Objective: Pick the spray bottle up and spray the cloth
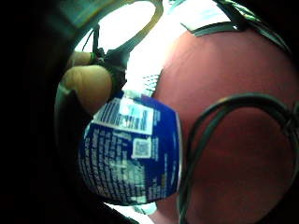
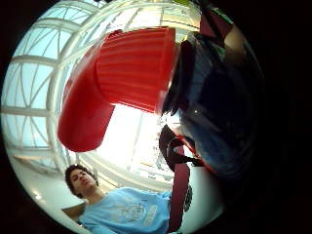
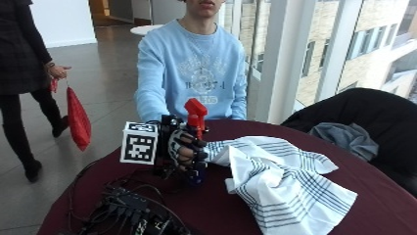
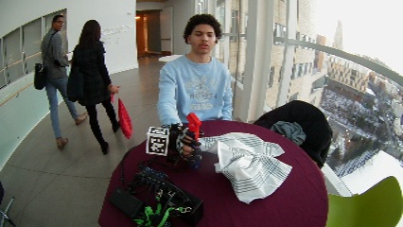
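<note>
Spray bottle (image 3: 195, 142): grasped upright by gloved right hand (image 3: 186, 149), just beside striped cloth (image 3: 280, 181). Pickup apparently done; spraying remains.

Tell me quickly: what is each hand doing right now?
Gloved right hand: grips the blue spray bottle with a red trigger head.
Bare left hand: not visible, cannot tell.

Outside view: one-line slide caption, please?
Gloved right hand grips the red-topped spray bottle upright beside the striped cloth.
</note>
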`<action>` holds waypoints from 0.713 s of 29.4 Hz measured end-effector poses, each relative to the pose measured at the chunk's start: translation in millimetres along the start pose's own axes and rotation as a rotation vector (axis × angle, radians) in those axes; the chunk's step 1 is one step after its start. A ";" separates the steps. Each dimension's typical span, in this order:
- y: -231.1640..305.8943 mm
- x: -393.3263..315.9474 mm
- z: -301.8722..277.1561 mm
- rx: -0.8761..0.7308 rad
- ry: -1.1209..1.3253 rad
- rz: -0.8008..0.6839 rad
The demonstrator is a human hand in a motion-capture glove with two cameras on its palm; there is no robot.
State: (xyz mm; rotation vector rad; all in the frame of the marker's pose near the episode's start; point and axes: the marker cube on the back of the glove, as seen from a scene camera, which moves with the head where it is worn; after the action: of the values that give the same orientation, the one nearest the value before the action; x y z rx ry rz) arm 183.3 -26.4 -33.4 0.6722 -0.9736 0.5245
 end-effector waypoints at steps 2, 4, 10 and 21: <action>0.6 -8.0 -3.5 -0.034 0.010 -0.018; 0.2 -16.8 -7.4 -0.067 0.020 -0.021; 6.3 -39.9 -16.9 -0.183 0.031 -0.008; 32.3 -61.3 -16.2 -0.341 0.066 0.087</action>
State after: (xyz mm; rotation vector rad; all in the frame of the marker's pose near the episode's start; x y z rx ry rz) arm 141.9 0.9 -84.5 0.3065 -1.0032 0.4401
